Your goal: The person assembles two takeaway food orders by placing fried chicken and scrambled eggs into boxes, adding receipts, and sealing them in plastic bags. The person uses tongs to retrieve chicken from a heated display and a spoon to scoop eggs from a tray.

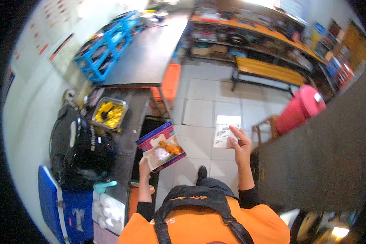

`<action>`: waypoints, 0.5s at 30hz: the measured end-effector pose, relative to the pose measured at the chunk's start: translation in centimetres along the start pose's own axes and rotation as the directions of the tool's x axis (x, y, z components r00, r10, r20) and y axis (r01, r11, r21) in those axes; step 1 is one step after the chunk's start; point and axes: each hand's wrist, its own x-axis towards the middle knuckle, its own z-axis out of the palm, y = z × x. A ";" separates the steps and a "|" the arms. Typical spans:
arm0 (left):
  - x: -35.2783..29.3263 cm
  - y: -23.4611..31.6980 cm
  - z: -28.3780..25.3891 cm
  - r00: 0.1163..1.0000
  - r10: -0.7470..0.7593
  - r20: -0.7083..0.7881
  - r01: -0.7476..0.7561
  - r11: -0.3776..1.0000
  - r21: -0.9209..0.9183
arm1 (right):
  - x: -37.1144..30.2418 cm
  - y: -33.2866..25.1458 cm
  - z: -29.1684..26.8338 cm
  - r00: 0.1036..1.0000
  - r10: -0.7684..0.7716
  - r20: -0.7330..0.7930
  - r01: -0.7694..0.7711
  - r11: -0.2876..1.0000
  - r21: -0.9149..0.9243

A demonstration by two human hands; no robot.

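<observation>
My left hand (pixel 145 166) grips the near left corner of an open cardboard food box (pixel 166 157), blue and red outside. Inside the box lie a piece of fried chicken (pixel 171 149) and a white wrapped bundle (pixel 161 154), perhaps rice. Out to the right, my right hand (pixel 240 142) pinches the right edge of a white printed receipt (pixel 224 131) between thumb and fingers. The receipt is held up over the tiled floor, apart from the box.
At left, a dark counter carries a clear tub (pixel 110 114) of yellow packets, a black round-lidded appliance (pixel 69 142) and a blue crate (pixel 105 53). A dark panel (pixel 313 162) stands at right beside a pink bin (pixel 299 110). Ahead is a yellow bench (pixel 268 71).
</observation>
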 end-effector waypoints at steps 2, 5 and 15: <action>1.6 0.7 0.1 0.994 0.015 -0.107 -0.008 0.998 0.067 | 6.0 3.1 2.2 0.991 0.134 -0.020 -0.136 0.982 -0.134; 3.7 2.0 -0.4 0.968 -0.074 -0.241 0.068 0.997 -0.036 | 15.0 6.2 7.7 0.991 0.091 0.096 -0.065 0.967 -0.244; 12.4 7.6 -2.5 0.894 -0.109 -0.434 0.105 0.994 -0.035 | 39.3 11.5 28.9 0.933 -0.238 0.269 0.093 0.884 0.459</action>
